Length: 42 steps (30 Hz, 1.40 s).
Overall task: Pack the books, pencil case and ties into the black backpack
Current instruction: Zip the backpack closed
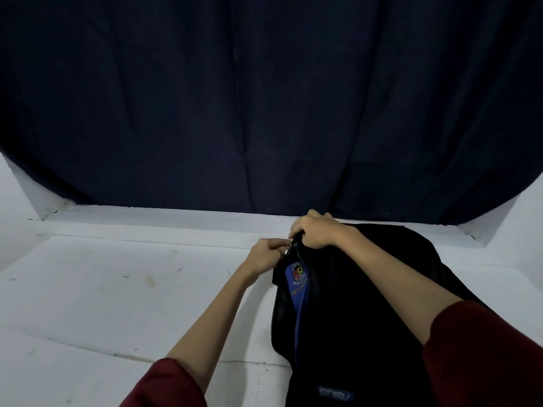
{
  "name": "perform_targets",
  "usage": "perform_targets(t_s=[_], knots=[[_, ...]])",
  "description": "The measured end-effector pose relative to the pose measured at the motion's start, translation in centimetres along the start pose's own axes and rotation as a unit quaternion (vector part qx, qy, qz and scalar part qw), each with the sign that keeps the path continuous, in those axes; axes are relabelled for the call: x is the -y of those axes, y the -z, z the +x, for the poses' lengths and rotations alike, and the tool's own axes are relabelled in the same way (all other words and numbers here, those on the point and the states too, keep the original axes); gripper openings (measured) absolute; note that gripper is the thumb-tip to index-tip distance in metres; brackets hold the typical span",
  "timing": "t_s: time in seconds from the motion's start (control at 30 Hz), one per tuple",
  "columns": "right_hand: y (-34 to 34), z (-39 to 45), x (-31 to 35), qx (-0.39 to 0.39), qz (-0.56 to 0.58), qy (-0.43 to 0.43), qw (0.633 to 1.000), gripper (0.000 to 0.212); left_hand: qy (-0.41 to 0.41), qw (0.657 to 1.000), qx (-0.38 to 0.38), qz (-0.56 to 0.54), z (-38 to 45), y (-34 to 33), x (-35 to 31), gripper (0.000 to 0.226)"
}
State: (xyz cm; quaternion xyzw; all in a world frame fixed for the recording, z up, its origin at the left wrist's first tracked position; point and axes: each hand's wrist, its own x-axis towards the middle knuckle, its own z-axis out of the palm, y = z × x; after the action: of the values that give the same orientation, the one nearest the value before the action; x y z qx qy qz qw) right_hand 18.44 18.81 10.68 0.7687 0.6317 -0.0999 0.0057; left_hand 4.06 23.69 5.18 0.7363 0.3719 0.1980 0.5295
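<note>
The black backpack point(367, 304) lies on the white table at the right, its logo end near me. Along its left edge a gap shows a blue tie point(297, 284) with a crest badge inside. My right hand point(316, 230) grips the far top edge of the backpack, fingers curled over the fabric. My left hand point(266, 258) pinches something small at the same far corner, likely the zipper pull, though it is too dark to tell. Books and pencil case are not visible.
The white table point(117, 289) stretches to the left with faint stains and marks. A dark blue curtain point(264, 98) hangs behind the table's far edge. White walls stand at both far corners.
</note>
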Motion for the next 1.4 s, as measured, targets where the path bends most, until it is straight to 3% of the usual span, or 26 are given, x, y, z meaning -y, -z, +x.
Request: perform_targets(t_s=[0.1,0.2,0.3,0.4,0.53,0.73,0.8,0.87,0.93,1.03,1.1,1.17,1.23,1.33,1.4], knots=[[-0.6,0.6,-0.6,0.034,-0.020,-0.001,0.999,0.047,-0.014,0.999,-0.005,0.037,1.1,-0.6,0.4,0.020],[-1.0,0.7,-1.2,0.027,-0.012,0.005,1.000,0.039,-0.008,1.000,0.006,0.028,1.3,-0.6,0.8,0.029],[-0.7,0.3,-1.5,-0.004,-0.027,0.031,0.999,0.027,0.012,0.999,0.025,0.026,1.0,-0.4,0.4,0.033],[-0.5,0.1,-1.3,-0.059,-0.051,0.056,0.995,0.016,0.001,0.999,0.024,0.031,0.8,0.5,-0.7,0.022],[0.0,0.3,-1.1,-0.099,-0.018,0.045,0.994,0.016,-0.003,0.999,0.023,0.037,-1.0,2.1,-2.4,0.027],[0.3,-0.1,-2.1,-0.157,-0.015,-0.029,0.987,0.024,0.056,0.981,0.140,-0.119,-7.1,3.9,-2.2,0.026],[1.2,-1.0,-0.3,-0.100,0.037,0.012,0.994,0.042,0.077,0.975,0.135,-0.159,-8.3,4.0,-2.3,0.026],[1.9,-2.6,2.0,0.045,0.088,0.079,0.992,0.059,0.082,0.970,0.130,-0.189,-9.0,4.0,-2.8,0.023],[1.5,-4.9,3.8,0.105,-0.007,0.109,0.988,0.051,0.079,0.971,0.123,-0.190,-9.7,3.8,-3.1,0.022],[1.1,-7.7,3.8,-0.030,-0.110,0.090,0.989,0.034,0.066,0.973,0.152,-0.162,-12.0,3.2,-2.9,0.023],[1.6,-8.8,2.6,-0.113,-0.117,0.058,0.985,0.036,0.050,0.963,0.210,-0.158,-14.3,2.6,-2.6,0.020],[2.5,-9.6,1.9,-0.148,-0.116,0.019,0.982,0.038,0.039,0.956,0.249,-0.152,-16.5,2.2,-2.2,0.018],[2.7,-10.9,2.6,-0.111,-0.067,0.019,0.991,0.044,0.025,0.960,0.245,-0.135,-17.7,1.9,-2.0,0.017],[1.1,-13.5,4.9,0.036,-0.053,0.101,0.993,0.055,0.018,0.966,0.228,-0.123,-18.1,1.6,-1.8,0.017],[-0.8,-15.3,5.9,0.058,-0.075,0.127,0.987,0.042,0.025,0.967,0.219,-0.130,-18.3,1.4,-1.7,0.018]])
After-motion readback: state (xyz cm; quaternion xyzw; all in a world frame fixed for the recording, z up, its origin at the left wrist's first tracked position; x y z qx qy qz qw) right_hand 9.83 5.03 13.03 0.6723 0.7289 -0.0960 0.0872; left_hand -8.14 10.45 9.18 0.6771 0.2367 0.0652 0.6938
